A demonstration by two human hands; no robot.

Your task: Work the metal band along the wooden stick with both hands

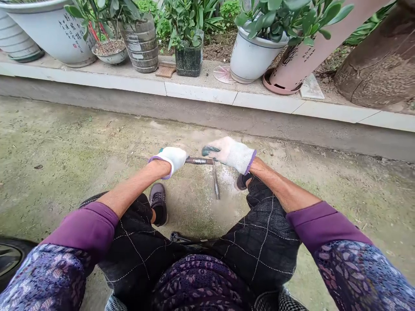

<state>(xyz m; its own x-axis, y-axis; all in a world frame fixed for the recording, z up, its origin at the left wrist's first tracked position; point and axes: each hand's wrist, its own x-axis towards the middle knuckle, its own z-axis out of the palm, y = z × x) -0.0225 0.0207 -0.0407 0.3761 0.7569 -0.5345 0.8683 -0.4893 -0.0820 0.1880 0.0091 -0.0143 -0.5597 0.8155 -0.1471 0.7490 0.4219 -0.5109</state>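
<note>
My left hand (175,159), in a white glove with a purple cuff, is closed around the left end of a rusty metal rod (199,161). Silvery wire or thread shows along the rod's middle. My right hand (228,153), gloved alike with dark green fingertips, hovers by the rod's right end. Its fingers point left and look apart, with nothing visible in them; their undersides are hidden. From below that hand, a second metal rod (216,183) with a ridged end runs toward me. I cannot tell whether the two rods are joined.
Pale powder or chips dust the concrete (227,178) between my shoes (158,201). A dark metal tool (177,236) lies close to my seat. Ahead, a tiled ledge (197,93) carries several potted plants, including a white pot (251,58). A wheel (13,259) stands at left.
</note>
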